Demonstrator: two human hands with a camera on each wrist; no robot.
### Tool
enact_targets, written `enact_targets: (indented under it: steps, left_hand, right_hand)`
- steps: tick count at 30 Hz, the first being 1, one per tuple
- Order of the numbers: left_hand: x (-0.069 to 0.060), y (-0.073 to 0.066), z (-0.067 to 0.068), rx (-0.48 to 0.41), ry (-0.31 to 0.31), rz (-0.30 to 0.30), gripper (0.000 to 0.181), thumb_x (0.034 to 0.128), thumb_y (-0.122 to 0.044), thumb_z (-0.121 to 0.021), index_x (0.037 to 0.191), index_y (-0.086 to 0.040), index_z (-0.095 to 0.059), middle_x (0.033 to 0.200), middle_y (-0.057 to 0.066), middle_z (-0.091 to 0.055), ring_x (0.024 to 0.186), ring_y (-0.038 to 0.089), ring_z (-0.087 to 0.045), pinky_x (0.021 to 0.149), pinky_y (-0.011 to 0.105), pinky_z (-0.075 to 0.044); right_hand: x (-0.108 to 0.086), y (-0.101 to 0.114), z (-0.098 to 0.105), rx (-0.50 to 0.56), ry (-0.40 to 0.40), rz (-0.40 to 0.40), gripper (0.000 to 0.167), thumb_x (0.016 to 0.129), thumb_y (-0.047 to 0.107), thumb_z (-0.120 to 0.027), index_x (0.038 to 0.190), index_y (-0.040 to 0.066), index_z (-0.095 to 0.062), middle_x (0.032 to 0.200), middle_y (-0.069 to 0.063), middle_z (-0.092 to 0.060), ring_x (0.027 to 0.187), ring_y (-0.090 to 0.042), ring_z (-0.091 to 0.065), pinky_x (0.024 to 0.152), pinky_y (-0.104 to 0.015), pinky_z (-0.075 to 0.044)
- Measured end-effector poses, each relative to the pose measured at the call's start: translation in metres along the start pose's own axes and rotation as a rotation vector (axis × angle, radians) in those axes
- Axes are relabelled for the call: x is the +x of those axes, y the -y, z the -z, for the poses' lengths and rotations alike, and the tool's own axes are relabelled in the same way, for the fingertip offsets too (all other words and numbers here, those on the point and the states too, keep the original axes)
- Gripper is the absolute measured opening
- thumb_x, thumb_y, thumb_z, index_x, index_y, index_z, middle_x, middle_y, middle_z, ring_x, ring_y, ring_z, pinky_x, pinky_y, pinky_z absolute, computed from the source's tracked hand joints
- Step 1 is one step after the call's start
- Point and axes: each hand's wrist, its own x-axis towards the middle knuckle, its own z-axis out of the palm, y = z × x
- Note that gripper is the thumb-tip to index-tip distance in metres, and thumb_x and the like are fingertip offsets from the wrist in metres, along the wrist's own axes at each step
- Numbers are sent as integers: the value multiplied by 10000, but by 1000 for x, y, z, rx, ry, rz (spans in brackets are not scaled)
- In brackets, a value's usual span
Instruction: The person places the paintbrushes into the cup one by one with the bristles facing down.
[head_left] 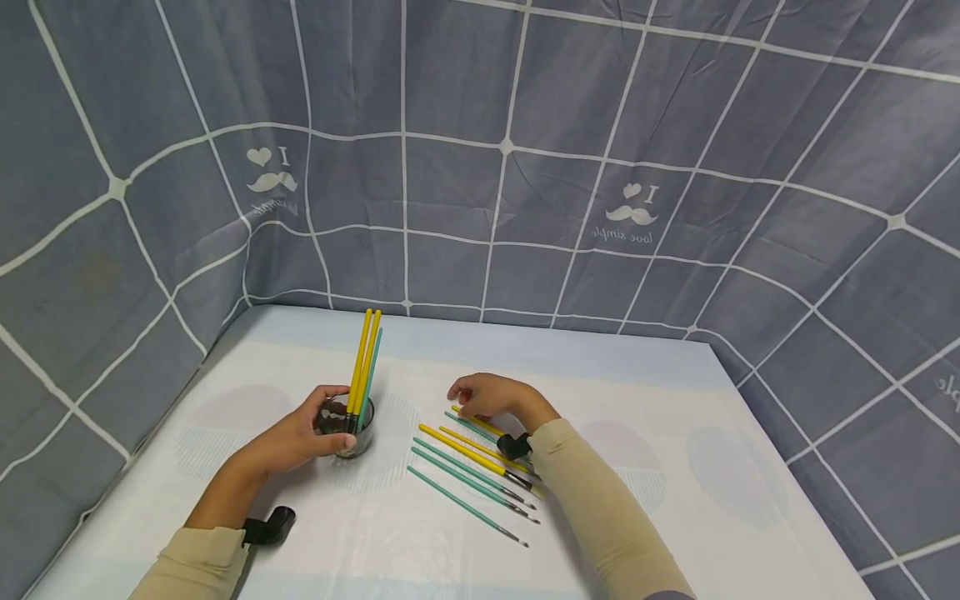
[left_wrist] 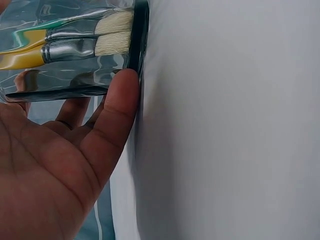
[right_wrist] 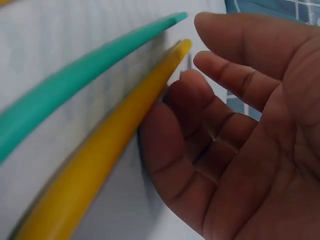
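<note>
In the head view, the glass (head_left: 364, 440) stands upright on the white table (head_left: 675, 408). The left hand (head_left: 296, 435) is wrapped around the left side of the glass, thumb against its near side and fingers round its far side. Two yellow brushes (head_left: 362, 362) and one green brush (head_left: 371, 385) lean in the glass with their handles rising above the rim. To the right of the glass lies a loose group of brushes (head_left: 462, 450), green and yellow, side by side and slanting, with their handle ends towards the glass. The right hand (head_left: 497, 395) is farther right of the glass, over the far brushes of that group, its fingers loosely bent. A black strap (head_left: 514, 446) sits at the right wrist, above a tan sleeve (head_left: 611, 508). Behind the glass and the table hangs a grey checked curtain (head_left: 450, 187).

In the left wrist view, pale bristles (left_wrist: 114, 43) and metal collars (left_wrist: 70, 53) show through the wall of the glass, the bristles down by its base. The left thumb (left_wrist: 120, 100) presses near that base.

In the right wrist view, a yellow handle (right_wrist: 107, 155) lies just beside the right hand's curved fingers; whether they touch, I cannot tell. The thumb stands apart from them, gripping nothing. A green handle (right_wrist: 87, 80) lies next to the yellow one.
</note>
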Motion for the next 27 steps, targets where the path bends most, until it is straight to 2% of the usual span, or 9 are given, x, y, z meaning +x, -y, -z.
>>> enact_targets:
  steps: [11, 18, 27]
  left_hand:
    - [0, -1, 0, 23, -14, 13, 820, 869, -236, -773, 1489, -80, -259, 1268, 206, -522, 1153, 349, -509, 882, 461, -423]
    - [-1, 0, -4, 9, -8, 20, 832, 864, -233, -779, 1496, -84, -258, 1280, 208, -515, 1159, 349, -506, 881, 450, -426]
    - [-1, -2, -2, 21, -16, 32, 838, 867, -247, -777, 1501, -93, -252, 1297, 206, -510, 1172, 347, -502, 887, 463, -421]
  right_hand:
    - [3, 1, 0, -88, -7, 29, 221, 918, -50, -622, 1105, 68, -631, 892, -42, -482, 624, -146, -422, 606, -264, -406]
    - [0, 1, -6, -218, -57, 50, 223, 903, -50, -630, 1054, 113, -648, 907, -16, -519, 823, -156, -452, 748, -309, -388]
    - [-1, 3, 1, -100, -45, 15, 203, 906, -42, -619, 1042, 106, -644, 895, -36, -557, 740, -148, -469, 671, -279, -401]
